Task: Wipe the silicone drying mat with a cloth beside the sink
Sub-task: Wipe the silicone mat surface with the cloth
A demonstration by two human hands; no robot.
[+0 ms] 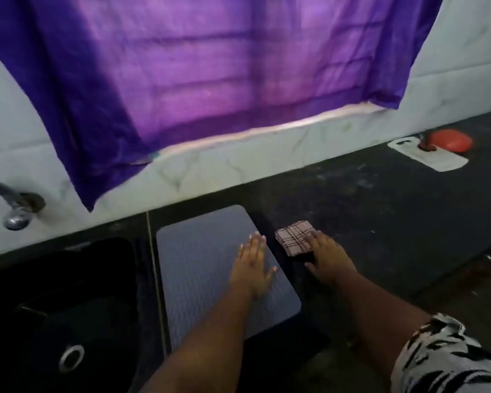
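A grey ribbed silicone drying mat (199, 251) lies on the dark counter just right of the black sink. My left hand (251, 265) rests flat on the mat's right half, fingers straight and spread. A folded pink cloth with a dark check pattern (294, 239) sits on the counter just right of the mat. My right hand (325, 255) lies on the near right part of the cloth, fingers over its edge; how firmly it holds the cloth cannot be told.
A black sink (68, 307) with a metal drain lies at the left, with a tap (9, 205) on the wall above it. A purple curtain (210, 66) hangs over the window. Far right, a white cutting board (434, 158) carries a red object (451, 140).
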